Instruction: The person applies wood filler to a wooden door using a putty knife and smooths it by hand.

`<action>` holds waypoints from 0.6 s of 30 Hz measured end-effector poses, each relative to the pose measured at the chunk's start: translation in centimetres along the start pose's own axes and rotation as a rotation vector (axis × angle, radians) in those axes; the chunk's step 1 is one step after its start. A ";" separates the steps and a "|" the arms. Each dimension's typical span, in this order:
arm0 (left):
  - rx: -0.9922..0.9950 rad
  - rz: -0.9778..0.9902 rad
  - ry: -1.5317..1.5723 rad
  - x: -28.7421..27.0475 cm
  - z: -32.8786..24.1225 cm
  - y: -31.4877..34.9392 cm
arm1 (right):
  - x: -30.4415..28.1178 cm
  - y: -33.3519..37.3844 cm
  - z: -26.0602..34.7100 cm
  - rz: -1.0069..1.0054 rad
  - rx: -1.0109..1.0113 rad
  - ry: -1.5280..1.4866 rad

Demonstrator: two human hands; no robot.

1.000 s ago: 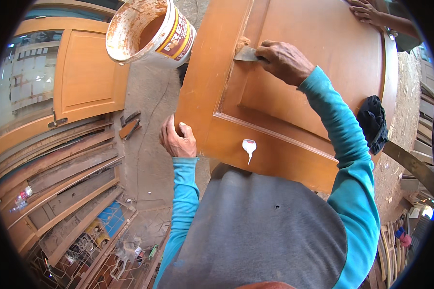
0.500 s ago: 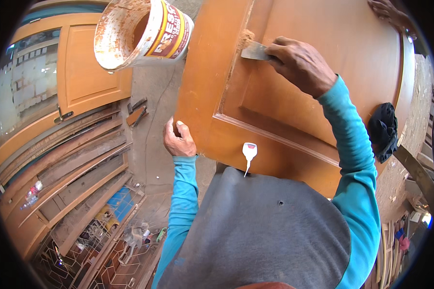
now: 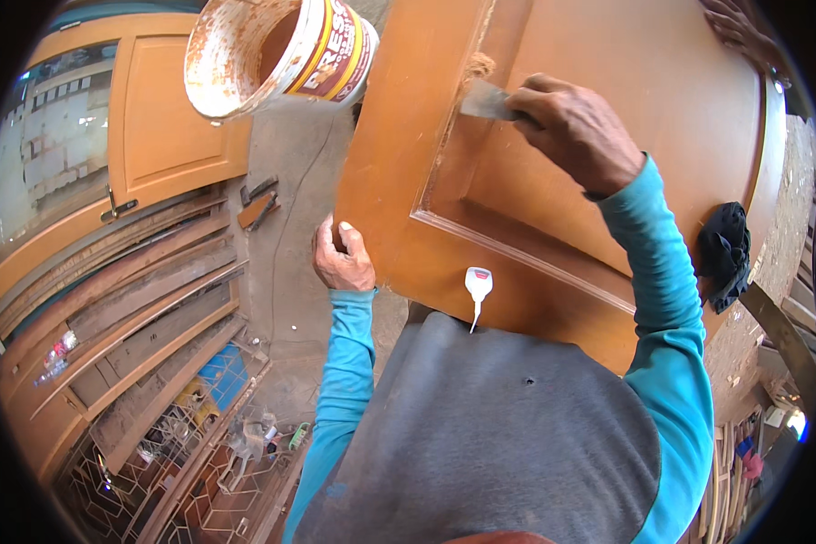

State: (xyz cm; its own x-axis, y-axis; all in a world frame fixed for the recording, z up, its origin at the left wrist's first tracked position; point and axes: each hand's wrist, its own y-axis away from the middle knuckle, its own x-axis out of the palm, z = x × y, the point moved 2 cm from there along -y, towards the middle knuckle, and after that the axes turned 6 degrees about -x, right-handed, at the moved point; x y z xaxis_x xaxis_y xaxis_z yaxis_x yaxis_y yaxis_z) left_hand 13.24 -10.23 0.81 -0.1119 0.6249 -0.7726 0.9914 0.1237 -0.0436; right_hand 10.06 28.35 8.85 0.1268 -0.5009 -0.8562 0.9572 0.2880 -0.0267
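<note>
A brown wooden panel door (image 3: 553, 299) lies flat in front of me. My right hand (image 3: 582, 131) is closed around a putty knife, with its metal blade (image 3: 487, 100) against the recessed moulding. Reddish-brown filler (image 3: 479, 67) is heaped at the blade's far side, and more is smeared along the groove toward me. My left hand (image 3: 343, 256) grips the door's left edge near the close corner, its fingertips partly hidden. A small white bottle with a thin nozzle (image 3: 479, 286) lies on the door's near rail, its tip pointing at me.
A white bucket (image 3: 349, 54) smeared with filler stands beyond the door's left edge. At the far right another person's hand (image 3: 734, 25) touches the door. A dark cloth (image 3: 723, 254) hangs at the right edge. Timber boards (image 3: 154, 313) and metal grilles (image 3: 218, 471) lie left.
The whole view has shifted slightly, so the door and bucket appear a little farther right. My right hand and the knife have moved slightly toward me; my left hand keeps its hold.
</note>
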 end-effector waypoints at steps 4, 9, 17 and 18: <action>-0.052 0.013 0.028 0.1 0.4 0.0 | 0.9 -0.2 -0.3 0.032 -0.050 0.036; -0.033 0.005 -0.001 0.0 0.4 0.0 | -0.9 0.3 -0.3 -0.091 0.059 0.026; 0.096 0.000 -0.085 0.1 0.3 0.1 | -1.0 -1.0 -1.9 -0.045 0.080 0.042; 0.024 0.000 -0.034 0.1 0.5 0.0 | -1.0 -1.4 -1.9 -0.055 0.067 0.060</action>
State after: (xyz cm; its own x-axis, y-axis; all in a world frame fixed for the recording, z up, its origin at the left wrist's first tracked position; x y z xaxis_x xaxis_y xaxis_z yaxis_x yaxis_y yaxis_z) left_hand 13.25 -10.54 0.40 -0.1101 0.5980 -0.7939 0.9927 0.1052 -0.0585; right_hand 8.08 30.00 8.73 0.0594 -0.4640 -0.8838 0.9779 0.2046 -0.0418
